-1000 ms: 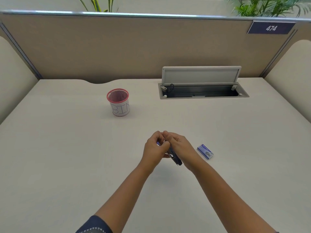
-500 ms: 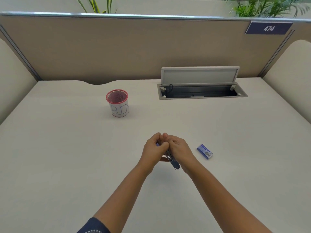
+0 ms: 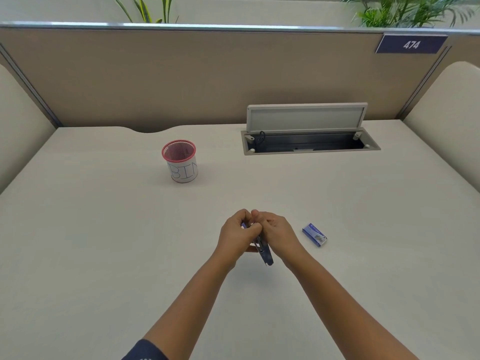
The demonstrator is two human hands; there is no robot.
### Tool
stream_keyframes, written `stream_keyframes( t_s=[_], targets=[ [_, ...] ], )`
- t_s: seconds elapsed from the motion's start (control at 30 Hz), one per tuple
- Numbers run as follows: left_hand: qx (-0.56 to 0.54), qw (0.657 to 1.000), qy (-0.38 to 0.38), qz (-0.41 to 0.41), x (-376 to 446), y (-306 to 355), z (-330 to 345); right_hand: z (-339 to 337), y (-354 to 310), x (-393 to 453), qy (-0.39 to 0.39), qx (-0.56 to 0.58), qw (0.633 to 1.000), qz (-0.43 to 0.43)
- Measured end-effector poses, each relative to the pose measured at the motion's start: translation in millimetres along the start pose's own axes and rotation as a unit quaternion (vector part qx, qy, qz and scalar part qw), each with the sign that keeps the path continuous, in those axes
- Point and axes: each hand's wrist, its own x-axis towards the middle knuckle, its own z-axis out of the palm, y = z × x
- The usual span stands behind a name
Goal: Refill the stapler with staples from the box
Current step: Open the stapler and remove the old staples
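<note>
A small dark blue stapler is held above the desk between both hands, its lower end sticking out toward me. My left hand grips it from the left with curled fingers. My right hand curls round it from the right, and the thumbs meet above it. Most of the stapler is hidden by the fingers. A small blue staple box lies on the desk just right of my right hand, apart from it.
A red mesh cup labelled BIN stands at the back left. An open cable hatch with its raised lid sits at the back right. Beige partition walls close the desk behind and at both sides.
Both hands stay clasped round the stapler in the same spot. The stapler's free end has tilted slightly.
</note>
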Motion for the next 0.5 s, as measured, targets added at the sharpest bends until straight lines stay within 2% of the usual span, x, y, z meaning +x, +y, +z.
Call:
stream_keyframes(
  t_s=[0.1,0.17,0.27,0.37,0.5],
  targets=[
    [0.030,0.999,-0.013,-0.002,1.8,0.6,-2.8,-0.5,3.3,0.1,-0.002,-0.003,1.000,0.006],
    [0.018,1.000,0.008,-0.014,1.9,-0.3,-3.1,-0.2,4.8,0.8,0.008,0.008,1.000,0.003],
    [-0.041,0.998,0.034,-0.018,-0.6,-3.3,-4.1,1.8,1.9,0.9,0.011,0.006,1.000,-0.019],
    [-0.112,0.993,0.042,-0.010,-3.5,-6.9,-5.4,-0.6,-3.5,1.3,0.037,0.075,0.996,-0.033],
    [-0.233,0.966,0.107,-0.025,2.0,-9.6,-13.3,-8.5,-6.8,-4.3,0.077,0.177,0.980,-0.049]
  ],
)
